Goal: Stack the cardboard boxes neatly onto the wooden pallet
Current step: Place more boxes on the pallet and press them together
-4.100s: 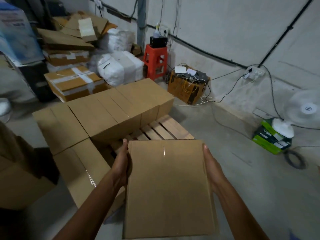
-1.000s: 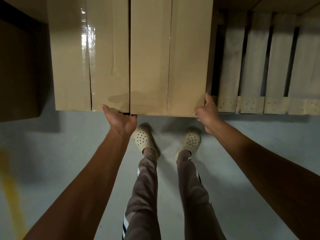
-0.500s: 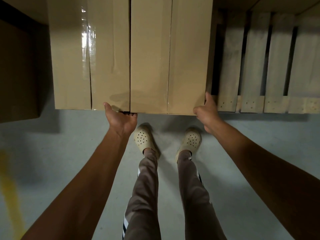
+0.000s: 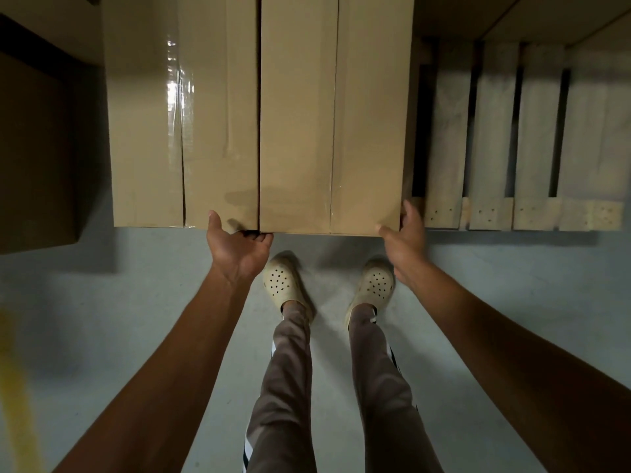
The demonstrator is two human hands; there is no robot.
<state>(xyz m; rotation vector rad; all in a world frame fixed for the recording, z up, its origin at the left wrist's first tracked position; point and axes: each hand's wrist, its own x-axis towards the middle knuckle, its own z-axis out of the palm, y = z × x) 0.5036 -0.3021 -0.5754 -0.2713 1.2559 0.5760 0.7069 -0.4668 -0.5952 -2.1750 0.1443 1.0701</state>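
The cardboard box [image 4: 334, 114] lies flat on the wooden pallet [image 4: 532, 131], tight against a second taped box [image 4: 184, 114] on its left. My left hand [image 4: 239, 249] is at the near edge where the two boxes meet, its fingertips curled under that edge. At the box's near right corner, my right hand [image 4: 406, 235] has one finger lying up the side and its thumb along the front edge. Bare pallet slats show to the right of the boxes.
A darker cardboard box [image 4: 34, 148] stands on the floor at the left. More cardboard edges [image 4: 512, 15] cross the top right over the pallet. My feet in pale clogs [image 4: 283, 279] stand on the grey concrete floor just before the pallet.
Four seconds ago I carried the box in the air toward the pallet; now it rests on the slats. Over the last second both hands stay at its near edge, barely shifting.
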